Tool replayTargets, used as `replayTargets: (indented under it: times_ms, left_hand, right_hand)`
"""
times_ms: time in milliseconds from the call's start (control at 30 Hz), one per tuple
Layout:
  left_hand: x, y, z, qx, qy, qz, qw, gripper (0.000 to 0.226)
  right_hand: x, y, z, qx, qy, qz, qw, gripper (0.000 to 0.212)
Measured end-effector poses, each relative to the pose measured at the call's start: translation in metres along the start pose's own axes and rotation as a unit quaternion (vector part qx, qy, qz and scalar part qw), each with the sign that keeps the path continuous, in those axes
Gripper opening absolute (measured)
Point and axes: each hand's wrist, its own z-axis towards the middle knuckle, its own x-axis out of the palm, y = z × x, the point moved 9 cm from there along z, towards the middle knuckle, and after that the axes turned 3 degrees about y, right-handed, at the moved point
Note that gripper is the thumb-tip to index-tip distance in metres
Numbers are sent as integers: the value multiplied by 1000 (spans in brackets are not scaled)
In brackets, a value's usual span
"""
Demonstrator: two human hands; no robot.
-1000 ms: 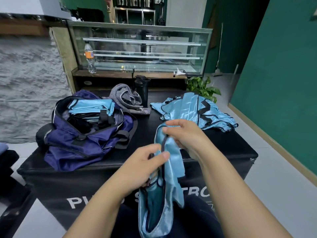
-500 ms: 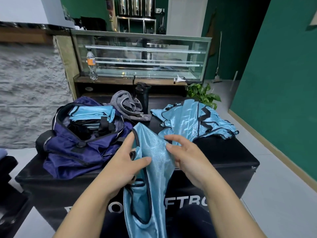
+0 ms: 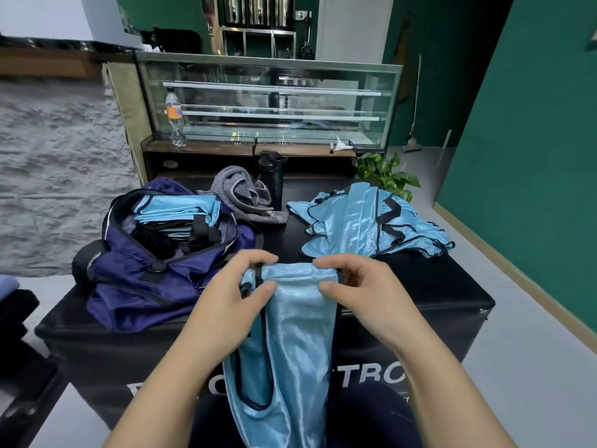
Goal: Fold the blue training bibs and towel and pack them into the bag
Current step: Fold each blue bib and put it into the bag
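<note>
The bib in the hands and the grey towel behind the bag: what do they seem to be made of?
The bib looks like a thin, glossy synthetic, perhaps polyester: it shines, hangs limp and shows a fine weave, with dark edge binding. The grey towel looks like soft matte ribbed cloth, maybe cotton or microfibre; it lies crumpled without shine.

I'm looking at a black padded table [image 3: 420, 286] with white lettering on its front. On it, left, sits the open navy bag [image 3: 135, 279]; behind, a grey towel [image 3: 245, 195] beside a black bottle [image 3: 271, 179]; right, a heap of blue bibs [image 3: 365, 221].
</note>
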Motion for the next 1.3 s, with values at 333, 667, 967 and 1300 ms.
replayTargets:
  times_ms: [333,667,967,1300]
  left_hand:
    - [8,5,1,0,24,135,991,20]
    - [15,29,-5,-146,-51,-361,920,46]
    - [17,4,-6,-61,-35,-278,958,48]
    - [16,-2,-7,-43,36,-244,968,42]
  right_hand:
    - [-11,3,-6,-56,-52,-125,989,14]
    - [-6,-15,-12,29,-89,39,995,46]
    - [48,9,-12,-44,27,-114,992,18]
    - [26,4,-7,-34,9,-33,999,19]
